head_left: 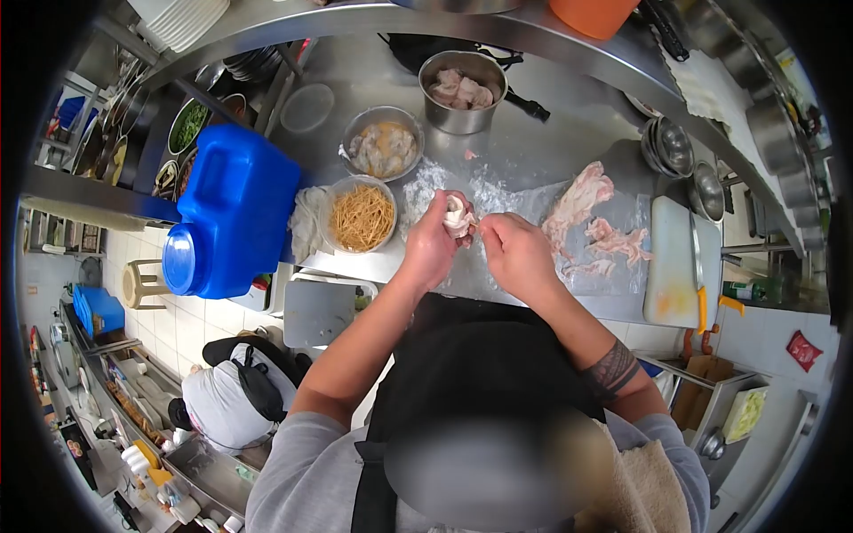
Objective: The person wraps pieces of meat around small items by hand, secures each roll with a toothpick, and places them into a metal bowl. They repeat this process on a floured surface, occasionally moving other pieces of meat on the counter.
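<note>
My left hand (pixel 432 242) is closed around a rolled piece of pale raw meat (pixel 458 217), held above the floury steel worktop. Close beside it, my right hand (pixel 517 252) is pinched shut near the roll's right side; what its fingertips hold is too small to make out. A tub of thin tan sticks (pixel 362 218), which look like toothpicks, stands left of my left hand. Behind it sits a metal bowl (pixel 384 142) with wet greyish pieces in yellowish liquid. To the right of my right hand, pale raw meat sheets (pixel 579 202) lie on clear plastic.
A steel saucepan (pixel 462 96) with raw meat pieces stands at the back. At the right are a cutting board (pixel 666 266) and a yellow-handled knife (pixel 700 277). A big blue jug (pixel 238 211) stands left. An overhead shelf (pixel 569 49) spans the far side. Another person (pixel 240 400) is behind, lower left.
</note>
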